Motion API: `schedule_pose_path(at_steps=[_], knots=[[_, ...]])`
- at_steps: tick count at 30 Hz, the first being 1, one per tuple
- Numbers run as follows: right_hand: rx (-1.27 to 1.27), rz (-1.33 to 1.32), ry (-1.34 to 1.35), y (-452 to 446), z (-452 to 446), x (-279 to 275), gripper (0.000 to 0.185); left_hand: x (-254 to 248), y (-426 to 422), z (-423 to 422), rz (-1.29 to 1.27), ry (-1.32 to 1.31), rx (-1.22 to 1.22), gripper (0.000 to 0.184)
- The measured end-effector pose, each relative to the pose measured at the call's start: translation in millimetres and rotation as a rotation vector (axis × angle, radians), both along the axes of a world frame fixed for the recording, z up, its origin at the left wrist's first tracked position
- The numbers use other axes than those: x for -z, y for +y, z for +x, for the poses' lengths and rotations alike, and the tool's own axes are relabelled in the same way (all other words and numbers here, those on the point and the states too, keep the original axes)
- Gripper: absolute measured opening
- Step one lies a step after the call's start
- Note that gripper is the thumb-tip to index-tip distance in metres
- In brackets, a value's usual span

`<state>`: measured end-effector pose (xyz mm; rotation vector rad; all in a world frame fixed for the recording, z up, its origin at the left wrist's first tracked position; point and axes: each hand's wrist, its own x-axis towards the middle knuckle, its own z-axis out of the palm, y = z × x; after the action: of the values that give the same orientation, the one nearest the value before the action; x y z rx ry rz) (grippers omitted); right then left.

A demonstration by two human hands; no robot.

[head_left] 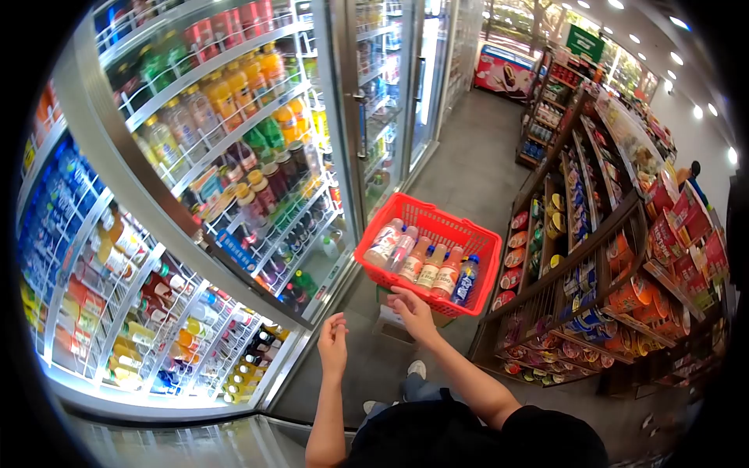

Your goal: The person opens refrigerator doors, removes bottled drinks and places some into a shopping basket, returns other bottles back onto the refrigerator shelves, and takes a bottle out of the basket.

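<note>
A red basket (481,265) stands in front of me, with several bottles lying side by side in it. Among them are a blue bottle (466,281) at the right and a pale bottle (384,243) at the left. My right hand (413,312) is just below the basket's near edge, its fingers apart and nothing held. My left hand (333,342) is raised to the left of it, near the cooler's edge, with fingers loosely curled; whether anything is in it cannot be made out. Part of a cardboard box (394,324) shows beneath the basket.
An open drinks cooler (226,234) with stocked shelves fills the left side, its glass door (343,101) beyond. Snack shelves (577,257) line the right. The grey aisle floor (476,132) runs to a red chest freezer (505,72). A person is partly visible behind the shelves.
</note>
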<state>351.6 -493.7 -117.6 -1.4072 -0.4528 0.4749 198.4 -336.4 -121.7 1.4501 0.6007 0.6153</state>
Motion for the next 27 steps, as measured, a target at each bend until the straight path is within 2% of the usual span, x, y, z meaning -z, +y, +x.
schedule_pose_path(at_steps=[3,5,11,17,20,23,25,27], knots=[[0.115,0.034,0.033,-27,37,1,0.034,-5,-19,42,-0.004,-0.003,0.082,0.026],[0.149,-0.085,-0.115,-49,62,4,0.036,-2,-33,69,0.022,-0.035,0.189,0.027],[0.247,-0.023,0.040,-91,112,17,0.033,-3,-61,132,0.104,0.005,0.295,0.026],[0.227,-0.032,0.025,-99,150,28,0.034,15,-72,175,0.141,0.005,0.240,0.026],[0.223,0.065,0.435,-84,158,31,0.033,25,-71,181,0.128,0.049,0.187,0.025],[0.052,-0.105,0.294,-66,181,49,0.035,26,-55,187,0.234,0.065,0.111,0.025],[0.029,-0.099,0.268,-49,200,47,0.037,19,-34,198,0.230,0.056,0.076,0.025],[0.056,-0.144,0.212,-32,213,50,0.039,17,-12,205,0.369,0.133,0.024,0.026]])
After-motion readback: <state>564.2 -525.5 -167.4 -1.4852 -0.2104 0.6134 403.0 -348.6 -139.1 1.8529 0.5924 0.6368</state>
